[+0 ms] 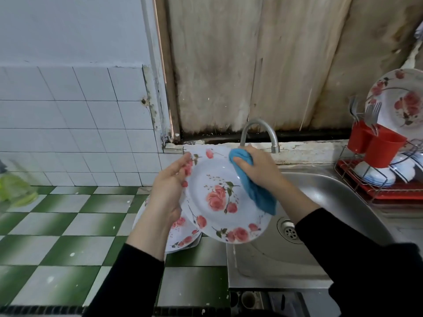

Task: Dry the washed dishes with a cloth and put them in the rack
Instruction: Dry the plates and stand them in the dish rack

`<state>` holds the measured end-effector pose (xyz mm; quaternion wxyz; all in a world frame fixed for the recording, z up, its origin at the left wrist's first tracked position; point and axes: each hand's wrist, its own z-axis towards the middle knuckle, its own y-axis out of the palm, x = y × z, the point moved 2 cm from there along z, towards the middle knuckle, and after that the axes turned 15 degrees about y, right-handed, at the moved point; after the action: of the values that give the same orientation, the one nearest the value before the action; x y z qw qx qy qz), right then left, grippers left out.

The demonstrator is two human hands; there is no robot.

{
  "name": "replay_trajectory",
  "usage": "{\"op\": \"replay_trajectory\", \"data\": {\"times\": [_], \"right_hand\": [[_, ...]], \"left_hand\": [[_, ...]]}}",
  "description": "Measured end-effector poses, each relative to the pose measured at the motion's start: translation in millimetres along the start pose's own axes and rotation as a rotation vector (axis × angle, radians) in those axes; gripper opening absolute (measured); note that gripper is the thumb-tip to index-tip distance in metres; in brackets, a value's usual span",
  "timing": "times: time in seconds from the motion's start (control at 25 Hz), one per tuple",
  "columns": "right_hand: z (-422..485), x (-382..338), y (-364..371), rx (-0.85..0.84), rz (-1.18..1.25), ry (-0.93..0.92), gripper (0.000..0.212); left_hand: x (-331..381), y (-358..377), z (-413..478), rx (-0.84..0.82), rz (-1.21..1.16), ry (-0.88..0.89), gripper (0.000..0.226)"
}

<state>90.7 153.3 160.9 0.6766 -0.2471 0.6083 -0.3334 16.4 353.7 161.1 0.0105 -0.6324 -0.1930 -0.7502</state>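
A white plate with pink roses is held tilted above the sink's left edge. My left hand grips its left rim, thumb on the face. My right hand holds a blue cloth bunched against the plate's upper right rim; the cloth hangs down over the plate's right side. More rose plates lie stacked on the counter under the held one, mostly hidden. The red wire rack at the right holds an upright rose plate and white bowls.
A steel sink with a drain lies below my right arm, a curved tap behind the plate. A red cutlery holder with forks hangs on the rack. The green-and-white tiled counter spreads left; a greenish bottle stands at its far left.
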Motion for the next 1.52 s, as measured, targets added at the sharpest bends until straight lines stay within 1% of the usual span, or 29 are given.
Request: {"op": "replay_trajectory", "data": {"times": [0.04,0.08,0.16,0.24,0.28,0.32,0.36,0.4,0.52,0.56,0.64,0.72,0.76,0.8,0.84,0.88,0.92,0.96,1.0,1.04,1.08,1.2,1.24,1.28,1.32,1.4,1.44,1.48,1.52], "right_hand": [[-4,-8,12,-0.016,0.074,-0.002,0.040],[-10,-18,25,-0.091,0.164,-0.007,0.049],[-37,-35,54,-0.366,0.290,-0.143,0.067],[-70,-31,77,-0.538,0.166,-0.355,0.071],[-76,-21,79,-0.523,0.043,-0.463,0.067],[-68,-5,82,-0.427,-0.066,-0.524,0.062],[-56,7,81,-0.306,-0.134,-0.521,0.060],[-41,17,80,-0.195,-0.125,-0.451,0.058],[-18,17,79,0.125,0.238,-0.162,0.056],[-24,3,86,0.120,0.345,-0.122,0.057],[-53,-21,106,-0.067,0.461,-0.235,0.061],[-80,-20,119,-0.213,0.333,-0.494,0.061],[-77,-7,118,-0.194,0.206,-0.578,0.059],[-63,8,114,-0.109,0.113,-0.565,0.057],[-48,19,110,-0.024,0.069,-0.449,0.056],[-33,27,104,0.056,0.109,-0.260,0.056],[-23,26,95,0.140,0.246,-0.075,0.060],[-21,19,90,0.220,0.424,0.040,0.064],[-25,3,87,0.278,0.574,0.063,0.067],[-34,-16,87,0.264,0.671,0.015,0.068],[-45,-32,92,0.182,0.682,-0.093,0.067],[-80,-38,119,-0.070,0.386,-0.549,0.059],[-80,-26,122,-0.091,0.270,-0.603,0.058],[-70,-11,121,-0.060,0.208,-0.566,0.056],[-58,0,116,0.005,0.193,-0.458,0.054],[-31,11,101,0.195,0.287,-0.138,0.059],[-22,7,90,0.303,0.383,-0.033,0.064],[-18,-3,83,0.374,0.495,0.000,0.068],[-20,-19,80,0.386,0.583,-0.025,0.070]], "left_hand": [[0,8,-5,-0.012,0.102,0.085,0.042],[-2,15,-9,-0.028,0.186,0.176,0.042],[-4,23,-12,-0.035,0.247,0.304,0.044],[-5,14,-9,0.025,0.248,0.327,0.045],[-5,6,-6,0.066,0.259,0.336,0.043],[-5,-2,-5,0.095,0.270,0.346,0.040],[-8,-8,-6,0.108,0.264,0.352,0.037],[-10,-9,-9,0.103,0.241,0.351,0.035],[-17,4,-24,0.038,0.197,0.391,0.033],[-16,10,-27,0.029,0.197,0.408,0.033],[-14,12,-26,0.009,0.136,0.408,0.033],[-13,2,-21,0.011,0.030,0.354,0.032],[-12,-5,-20,0.021,0.000,0.340,0.032],[-11,-11,-19,0.034,-0.003,0.343,0.032],[-12,-15,-20,0.041,-0.001,0.344,0.032],[-11,-16,-21,0.034,-0.005,0.343,0.032],[-13,-13,-22,0.009,-0.020,0.337,0.032],[-15,-9,-25,-0.022,-0.031,0.336,0.031],[-16,-6,-27,-0.053,-0.024,0.354,0.031],[-17,-3,-30,-0.075,-0.007,0.384,0.032],[-18,-2,-32,-0.080,-0.009,0.411,0.033],[-14,-13,-30,-0.025,-0.170,0.399,0.034],[-11,-19,-28,0.000,-0.212,0.401,0.032],[-7,-25,-27,0.024,-0.223,0.411,0.031],[-6,-29,-26,0.041,-0.210,0.418,0.031],[-6,-28,-26,0.022,-0.159,0.413,0.031],[-8,-24,-26,-0.012,-0.146,0.401,0.029],[-11,-19,-28,-0.056,-0.126,0.398,0.029],[-12,-14,-29,-0.093,-0.089,0.418,0.031]]}}
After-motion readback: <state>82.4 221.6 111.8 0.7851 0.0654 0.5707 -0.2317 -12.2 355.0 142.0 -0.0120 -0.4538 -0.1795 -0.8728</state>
